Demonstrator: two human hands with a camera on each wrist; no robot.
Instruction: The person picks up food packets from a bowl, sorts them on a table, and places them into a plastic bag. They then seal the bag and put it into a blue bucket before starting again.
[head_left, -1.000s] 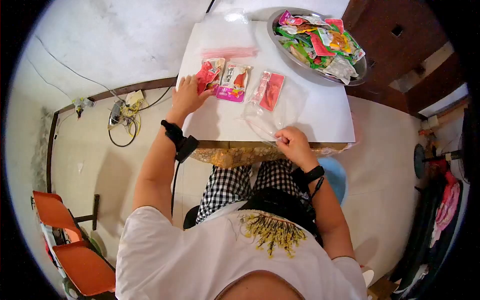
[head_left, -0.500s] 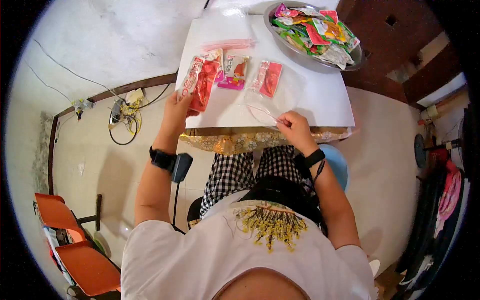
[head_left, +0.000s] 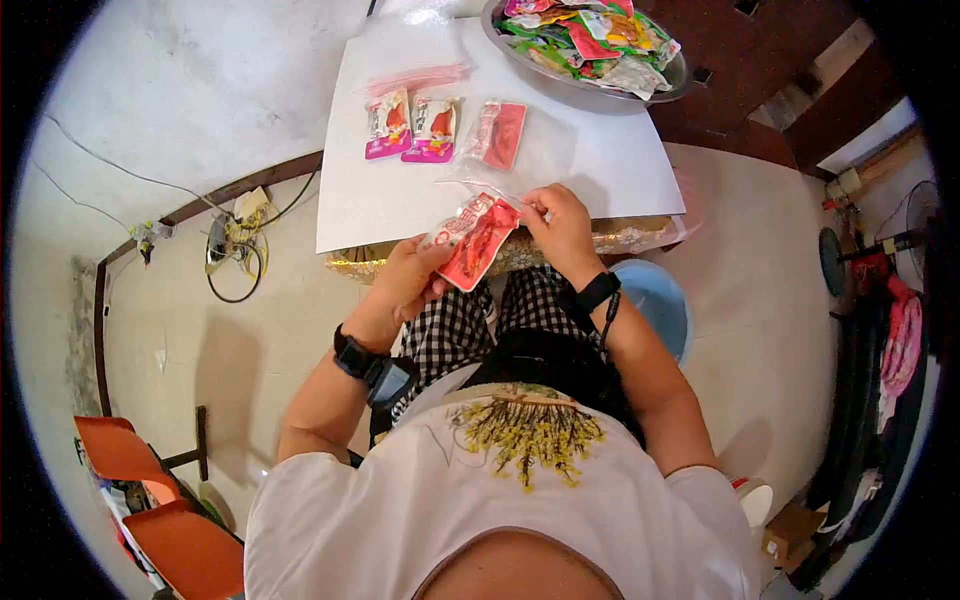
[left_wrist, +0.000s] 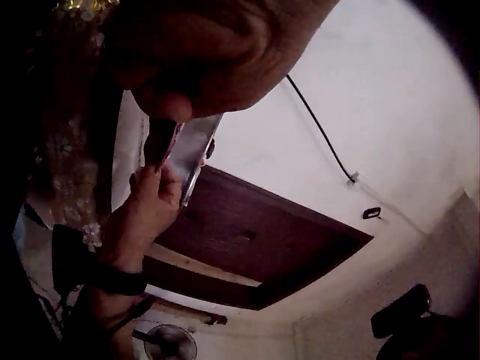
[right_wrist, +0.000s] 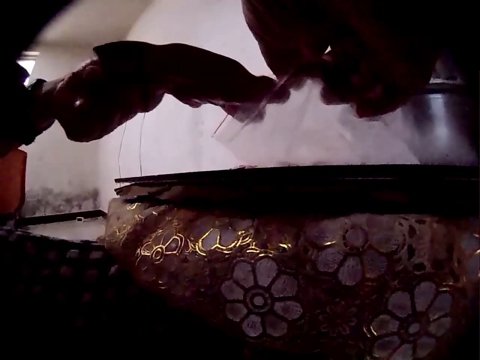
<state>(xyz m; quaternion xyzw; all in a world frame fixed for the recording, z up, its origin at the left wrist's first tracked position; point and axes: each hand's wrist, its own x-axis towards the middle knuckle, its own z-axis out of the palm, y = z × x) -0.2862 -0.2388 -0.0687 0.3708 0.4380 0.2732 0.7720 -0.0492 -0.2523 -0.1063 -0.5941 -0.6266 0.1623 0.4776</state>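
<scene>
My left hand [head_left: 408,275] holds a red-and-clear snack packet [head_left: 485,245] by its lower left edge, over the table's front edge. Between the thumb and fingers of my right hand [head_left: 560,228] is the mouth edge of a clear zip bag [head_left: 548,150], which lies on the table. Inside that bag sits another red packet [head_left: 503,135]. The held packet's upper end overlaps the bag's mouth in the head view. In the right wrist view, the bag's clear film [right_wrist: 300,120] hangs below my dark right hand.
Two white-and-purple packets [head_left: 433,128] lie side by side at the left of the white tabletop [head_left: 350,205]. Behind them is a stack of clear bags with pink zips [head_left: 418,78]. A metal bowl [head_left: 535,68] heaped with packets stands at the back right. A blue basin [head_left: 655,305] is below.
My left hand picked up a red packet from beside the purple ones and brought it right, toward the bag's mouth. My right hand keeps its pinch on the bag, its mouth lifted slightly.
</scene>
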